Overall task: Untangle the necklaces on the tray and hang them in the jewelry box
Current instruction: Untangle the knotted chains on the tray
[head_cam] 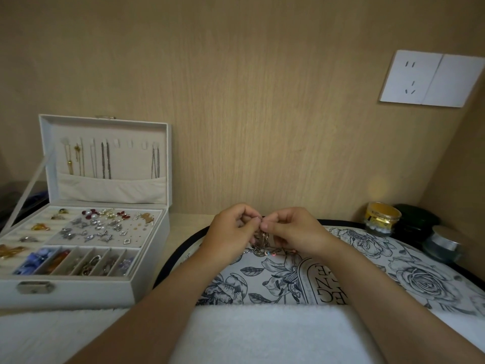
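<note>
Pinching thin tangled metal chains [263, 236] between them: left hand [231, 229], right hand [296, 229]; chains dangle vertically onto floral tray [393, 266]; white jewelry box [147, 274] far left.

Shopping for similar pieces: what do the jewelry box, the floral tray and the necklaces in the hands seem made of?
Jewelry box: probably white faux leather, matte, with beige velvety lining and a metal clasp. Tray: smooth printed surface, black rim; tin or plastic, cannot tell. Necklaces, pinched by the left hand and right hand: thin metal chain, silvery glint.
</note>
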A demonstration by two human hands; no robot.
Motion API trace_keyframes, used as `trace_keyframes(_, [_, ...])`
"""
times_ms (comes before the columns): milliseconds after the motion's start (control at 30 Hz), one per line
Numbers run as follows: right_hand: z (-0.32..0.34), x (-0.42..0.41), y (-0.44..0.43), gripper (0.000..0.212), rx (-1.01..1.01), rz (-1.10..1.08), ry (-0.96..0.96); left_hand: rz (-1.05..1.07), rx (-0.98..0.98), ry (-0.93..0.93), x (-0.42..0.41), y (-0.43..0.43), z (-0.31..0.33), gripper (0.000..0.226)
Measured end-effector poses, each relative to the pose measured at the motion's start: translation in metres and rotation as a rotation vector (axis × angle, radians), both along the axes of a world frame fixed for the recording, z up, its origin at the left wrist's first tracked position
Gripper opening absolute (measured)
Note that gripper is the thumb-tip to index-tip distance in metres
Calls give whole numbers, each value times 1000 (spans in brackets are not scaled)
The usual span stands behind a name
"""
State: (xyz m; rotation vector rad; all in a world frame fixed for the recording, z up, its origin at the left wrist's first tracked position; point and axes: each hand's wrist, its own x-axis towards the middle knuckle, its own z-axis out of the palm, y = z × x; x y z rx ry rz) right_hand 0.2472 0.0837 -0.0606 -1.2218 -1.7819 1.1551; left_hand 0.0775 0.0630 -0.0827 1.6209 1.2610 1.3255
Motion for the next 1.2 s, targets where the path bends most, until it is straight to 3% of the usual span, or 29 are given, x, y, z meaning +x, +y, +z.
trace_keyframes(467, [0, 1, 6, 8, -127, -147, 109, 45, 74, 142, -3, 1, -3, 12])
trace_keyframes(700, [1, -4, 6, 12, 28, -205, -148, 47, 129, 194, -4, 2, -4, 14])
trace_keyframes(800, [2, -4, 3, 11, -53, -150, -49, 38, 107, 125, -4, 1, -2, 10])
trace_keyframes(900, [4, -3, 1, 14, -147, -105, 56, 28, 75, 158, -5, 3, -4, 23])
trace_keyframes(1033, [4, -4, 2, 19, -211, -55, 154, 27, 58, 182, -6, 6, -4, 17])
trace_keyframes(1200, [2, -6, 2, 34, -102, -87, -17, 122, 96, 177, -7, 2, -2, 12])
